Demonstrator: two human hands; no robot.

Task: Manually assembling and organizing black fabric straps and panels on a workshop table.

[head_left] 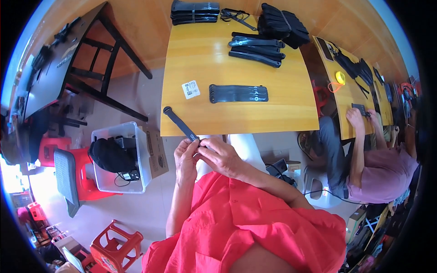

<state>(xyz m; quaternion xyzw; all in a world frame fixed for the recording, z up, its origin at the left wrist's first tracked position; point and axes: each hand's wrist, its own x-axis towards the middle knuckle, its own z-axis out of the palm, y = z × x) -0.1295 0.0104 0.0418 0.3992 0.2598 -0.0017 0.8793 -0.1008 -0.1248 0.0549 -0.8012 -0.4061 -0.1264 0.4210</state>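
Observation:
A black strap (180, 123) with a rounded end is pinched between my left hand (185, 157) and my right hand (221, 156), just off the near edge of the yellow table (273, 116). Its far end reaches over the tabletop. The fingers of both hands meet at the near end, so what they grip there is partly hidden. Beyond my hands a flat row of black straps (238, 93) lies side by side. Left of that row is a white printed label (190, 89).
Farther back lie loose black straps (257, 49), a strapped stack (195, 12) and a bulky black bundle (283, 25). A clear plastic bin (144, 159) and a red stool (116, 245) stand to my left. At the right, a person (382, 175) works at another table.

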